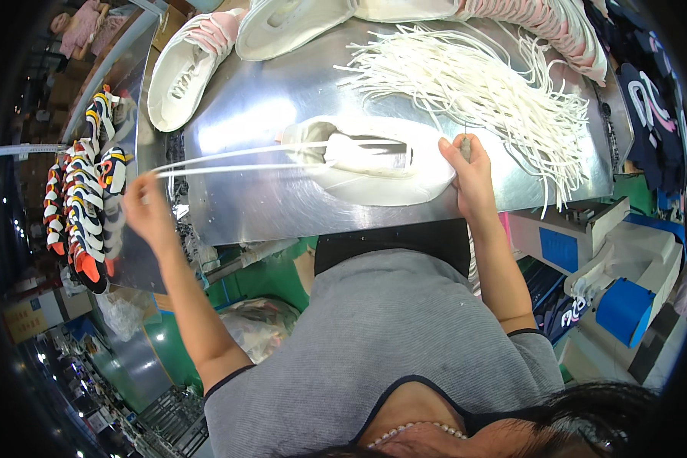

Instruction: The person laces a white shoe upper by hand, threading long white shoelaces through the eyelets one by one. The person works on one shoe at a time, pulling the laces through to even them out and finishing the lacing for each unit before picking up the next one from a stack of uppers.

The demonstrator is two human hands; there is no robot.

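A white shoe upper [389, 183] lies on its side of the metal table nearest me, its toe end to the left and its opening facing up. My right hand [473, 175] is closed on its right end, the thumb at the rim. A small greyish thing [466, 145], too small to name, sticks up between the fingers of that hand. Two strands of white shoelace [237, 159] run taut from the shoe to the left. My left hand [149, 210], somewhat blurred, pinches their far ends beyond the table's left part.
A heap of loose white laces [481, 91] spreads over the back right of the metal table [259, 206]. A white and pink shoe upper [187, 76] lies at the back left, with more stacked uppers [542, 30] behind. Colourful shoe parts [84, 198] stand farther left. A grey-blue machine [618, 267] is at right.
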